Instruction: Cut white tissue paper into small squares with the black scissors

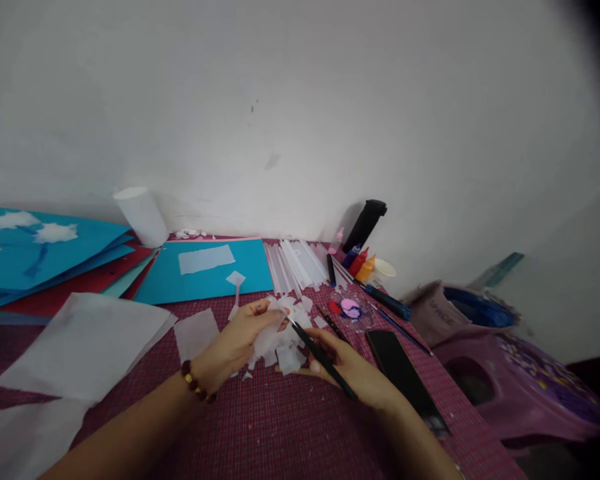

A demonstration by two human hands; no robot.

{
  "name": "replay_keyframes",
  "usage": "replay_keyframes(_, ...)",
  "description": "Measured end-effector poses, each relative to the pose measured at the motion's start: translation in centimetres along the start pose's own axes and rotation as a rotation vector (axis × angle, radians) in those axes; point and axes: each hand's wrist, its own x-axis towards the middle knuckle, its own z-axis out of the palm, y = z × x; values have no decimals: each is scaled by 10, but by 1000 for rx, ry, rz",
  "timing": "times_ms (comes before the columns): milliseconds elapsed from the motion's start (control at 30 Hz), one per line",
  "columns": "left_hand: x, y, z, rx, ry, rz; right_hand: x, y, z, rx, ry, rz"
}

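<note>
My left hand (247,333), with a beaded bracelet at the wrist, pinches a thin white piece of paper (267,339) above a heap of torn white paper scraps (290,358). My right hand (343,367) grips a slim black tool with a silvery tip (325,360), slanted up and left. Its tip meets the paper at my left fingertips; whether it is a brush or a blade I cannot tell. Behind my hands, a small white paper square on a strip (237,280) overlaps the edge of a blue sheet (205,287).
White sheets (80,347) and blue card with white shapes (45,260) lie left, a white roll (143,217) behind. Translucent sticks (297,263), paint bottles (365,269), a paint palette (351,309) and a phone (405,380) lie right. A pink stool (510,380) stands beyond the edge.
</note>
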Motion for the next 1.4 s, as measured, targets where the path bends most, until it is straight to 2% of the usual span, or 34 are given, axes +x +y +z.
replay_keyframes(267,-1,4,-10,361,72,45,0,0,-5,108,42,28)
replay_keyframes(400,0,14,-18,602,156,258,-5,1,-15,87,72,43)
replay_keyframes(467,0,18,-20,630,192,340,-9,0,-20,14,50,48)
replay_keyframes(533,-1,21,-19,525,182,270,-12,-2,-23,-23,28,30)
replay_keyframes(633,-3,23,-16,283,131,68,-13,-4,-24,-14,18,-3)
replay_keyframes(700,-4,22,-15,220,104,18,-12,-4,-21,30,-2,-9)
replay_keyframes(800,-4,18,-17,280,47,-8,-9,-4,-16,106,-49,3)
replay_keyframes(1067,-3,10,-18,428,-46,-51,-8,-3,-11,65,-31,16)
replay_keyframes(1233,-3,10,-15,424,-58,-67,-8,-4,-11,-44,14,-20)
replay_keyframes(1400,-3,8,-13,412,-24,-115,-8,0,-10,-24,15,-18)
